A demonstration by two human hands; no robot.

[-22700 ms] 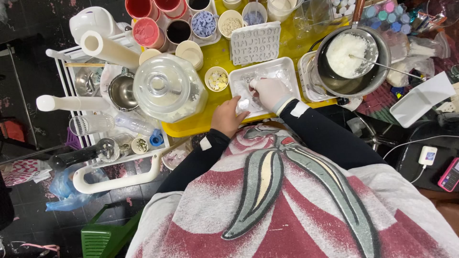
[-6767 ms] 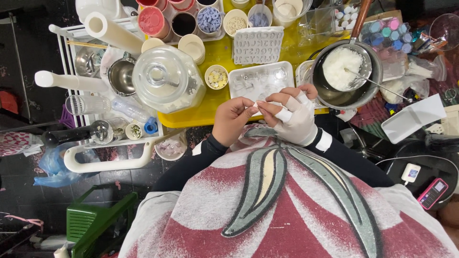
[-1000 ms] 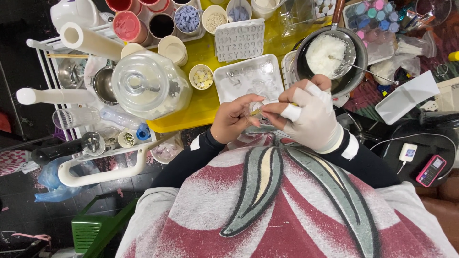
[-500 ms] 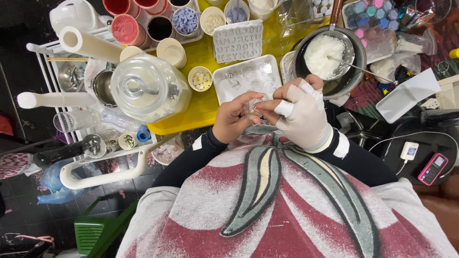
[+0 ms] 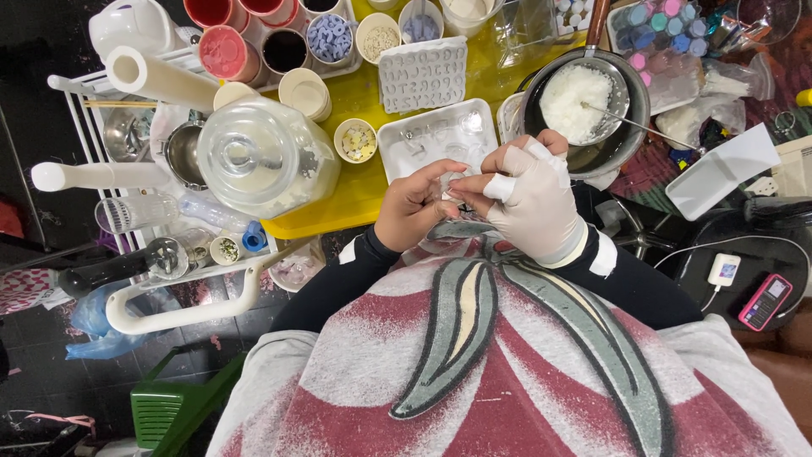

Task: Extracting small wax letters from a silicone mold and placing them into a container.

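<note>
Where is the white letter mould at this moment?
In the head view, the letter mould lies on the yellow table, just beyond the white tray and left of the pan.

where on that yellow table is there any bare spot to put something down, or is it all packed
One bare yellow patch lies between the big glass jar, the small cup of bits and the white mould tray. Another strip runs between the letter mould and the pan. The far edge is crowded with cups.
</note>
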